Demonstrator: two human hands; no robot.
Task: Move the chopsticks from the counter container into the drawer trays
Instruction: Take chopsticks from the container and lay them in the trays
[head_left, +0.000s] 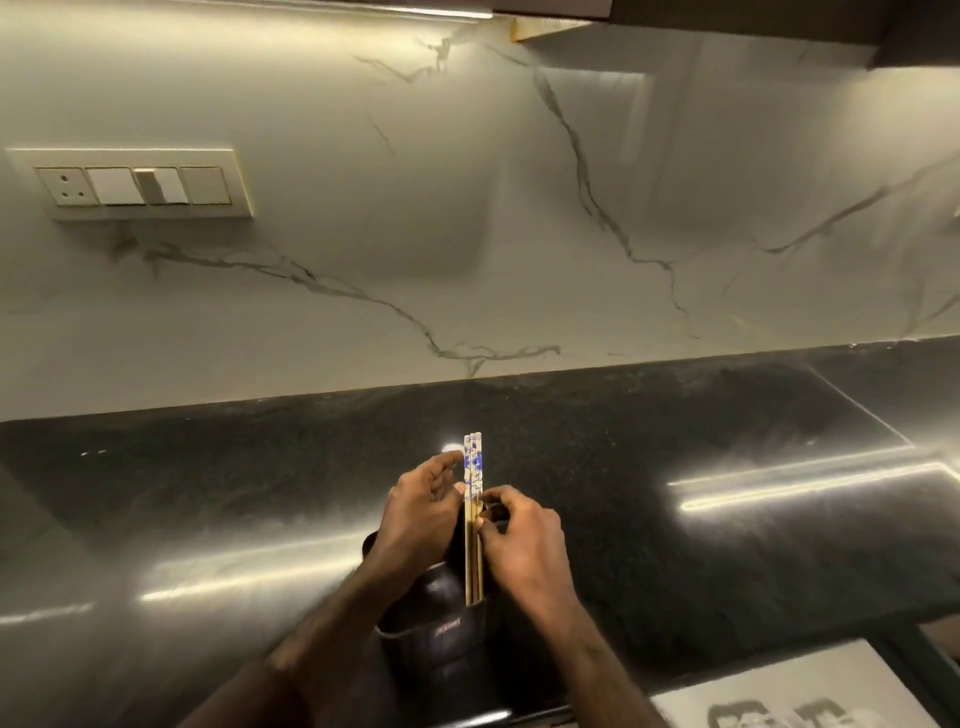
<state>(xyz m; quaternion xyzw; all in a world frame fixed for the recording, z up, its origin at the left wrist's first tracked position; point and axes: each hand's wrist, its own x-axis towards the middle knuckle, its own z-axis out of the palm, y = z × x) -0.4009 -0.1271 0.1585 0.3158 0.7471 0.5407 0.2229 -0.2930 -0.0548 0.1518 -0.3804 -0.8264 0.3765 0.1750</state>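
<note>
Bare dark bench spreads wide to either side of both hands and beyond them to the marble wall. The left hand and right hand pinch upright chopsticks between them, standing in the black container below the hands.

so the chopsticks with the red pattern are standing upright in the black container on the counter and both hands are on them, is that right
Not quite: the pattern on the chopsticks is blue, not red, as the head view shows. The rest holds: they stand upright in the black container on the counter, with the left hand and right hand on them.
</note>
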